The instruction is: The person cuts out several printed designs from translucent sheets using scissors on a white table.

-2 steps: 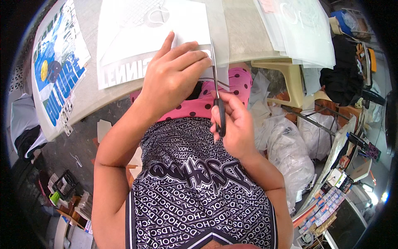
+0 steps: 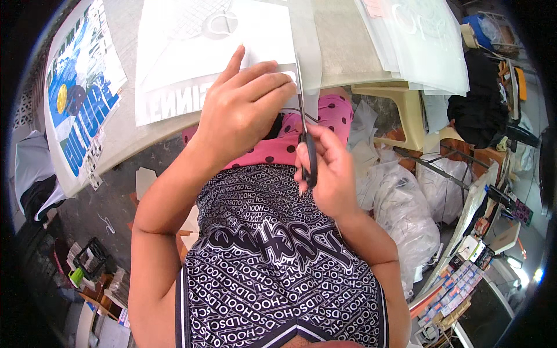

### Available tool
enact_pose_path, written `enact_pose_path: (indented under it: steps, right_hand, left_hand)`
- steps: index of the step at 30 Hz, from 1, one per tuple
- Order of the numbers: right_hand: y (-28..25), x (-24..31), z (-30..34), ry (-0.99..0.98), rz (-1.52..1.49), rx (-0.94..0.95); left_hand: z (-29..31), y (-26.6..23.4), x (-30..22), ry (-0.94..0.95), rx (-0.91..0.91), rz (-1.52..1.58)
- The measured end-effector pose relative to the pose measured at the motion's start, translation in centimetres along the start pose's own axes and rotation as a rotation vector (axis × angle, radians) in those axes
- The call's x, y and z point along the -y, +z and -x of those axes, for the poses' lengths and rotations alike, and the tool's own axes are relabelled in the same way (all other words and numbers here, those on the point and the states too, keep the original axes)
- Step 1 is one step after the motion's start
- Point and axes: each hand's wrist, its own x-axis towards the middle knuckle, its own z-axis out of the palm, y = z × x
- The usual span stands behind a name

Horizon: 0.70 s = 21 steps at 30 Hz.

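Pale table [image 2: 342, 61] fills top of view. Printed sheet [image 2: 185, 55] on it, lower right corner past near edge; stack of translucent sheets [image 2: 432, 55] to right. Left hand [image 2: 246, 98] palm-down on printed sheet, index finger apart. Right hand [image 2: 331, 171] clamped on black-handled scissors [image 2: 311, 159], blades beside left fingertips.

one left hand [image 2: 243, 101], one right hand [image 2: 332, 177] — one pair of scissors [image 2: 311, 165], one table [image 2: 342, 52], one blue-printed sheet [image 2: 84, 98]
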Motion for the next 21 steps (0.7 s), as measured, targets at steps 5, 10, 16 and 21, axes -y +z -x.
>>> enact_pose_path:
  steps: [5, 10, 16, 21]
  right_hand:
    - [0.1, 0.3, -1.6, -0.092, -0.006, 0.009]
    - [0.2, 0.1, -1.1, -0.055, -0.007, -0.01]
    - [-0.1, 0.7, -2.8, -0.121, 0.052, 0.001]
    - [0.5, 1.7, -4.0, -0.122, 0.016, -0.032]
  left_hand:
    - [-0.1, -0.7, -1.0, -0.003, -0.016, 0.031]
    - [0.0, -1.1, -1.2, -0.005, -0.02, 0.036]
    - [-0.2, -2.1, -1.9, -0.006, -0.03, 0.074]
    - [-0.1, -3.0, -2.5, -0.006, -0.048, 0.091]
